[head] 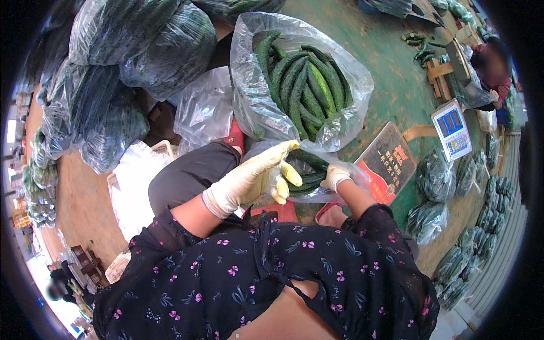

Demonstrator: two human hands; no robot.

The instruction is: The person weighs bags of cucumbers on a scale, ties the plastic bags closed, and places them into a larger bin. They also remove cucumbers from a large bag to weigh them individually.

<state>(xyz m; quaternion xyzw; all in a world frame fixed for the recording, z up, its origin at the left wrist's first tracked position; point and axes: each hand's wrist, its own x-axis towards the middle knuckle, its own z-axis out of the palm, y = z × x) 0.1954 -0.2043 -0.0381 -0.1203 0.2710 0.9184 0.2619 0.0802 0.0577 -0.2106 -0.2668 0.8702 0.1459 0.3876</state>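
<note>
My left hand (250, 176), in a pale yellow glove, is raised at the near left side of a small clear plastic bag (312, 196). Its fingers are apart; whether the palm touches the film I cannot tell. My right hand (336, 176), gloved too, grips the right edge of that bag. Dark green cucumbers (308, 180) lie inside, partly hidden by film and my left hand. Just beyond stands a large open clear bag (355, 80), heaped with long, bumpy cucumbers (304, 87).
At right stands a platform scale (384, 163) with a display (451, 129). Filled bags (437, 174) line the right floor; larger ones (170, 51) are stacked at upper left. A white crate (163, 148) stands by my left knee. Another person (493, 72) sits at far right.
</note>
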